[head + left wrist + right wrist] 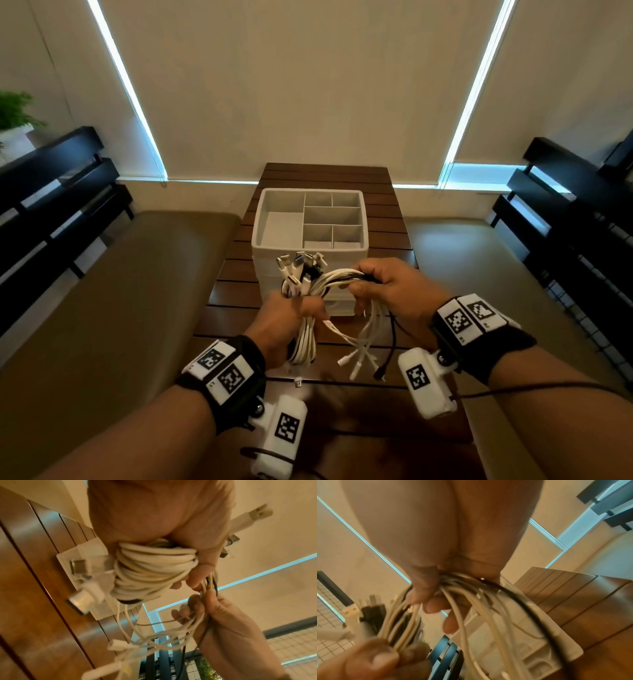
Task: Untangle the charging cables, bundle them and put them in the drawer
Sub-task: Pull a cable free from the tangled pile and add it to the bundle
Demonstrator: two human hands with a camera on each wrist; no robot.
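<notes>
- White charging cables (310, 286), with a couple of black ones mixed in, are gathered into one thick bunch held up in the air between both hands, just in front of the drawer unit (310, 251)
- left hand (291, 318) is wrapped tight around the folded middle of the bunch; in the left wrist view you can see the coils (154, 566) stacked inside the fist, fingers curled right round them
- USB plugs (301, 263) stick up out of the top of that fist, fanned out toward the organiser
- right hand (390, 282) is clenched on the other stretch of the same cables, thumb and fingers closed over them, so a short arch of cord runs between the two fists
- below the right hand the loose ends (363, 356) dangle down, small white connectors plus one thin black lead, hanging just above the table
- right wrist view is pretty blurry but shows the strands (471, 609) spilling out under the fingers, with a black one curving along the outer edge
- drawer unit is a pale grey plastic box with a divided tray on top, its drawers below mostly hidden behind the cables, so can't tell if any is open
- it sits on a dark slatted wooden table (236, 260)
- tan cushioned benches (102, 294) run along both sides, black shelving (51, 192) beyond, and a green plant (15, 109) sits far left
</notes>
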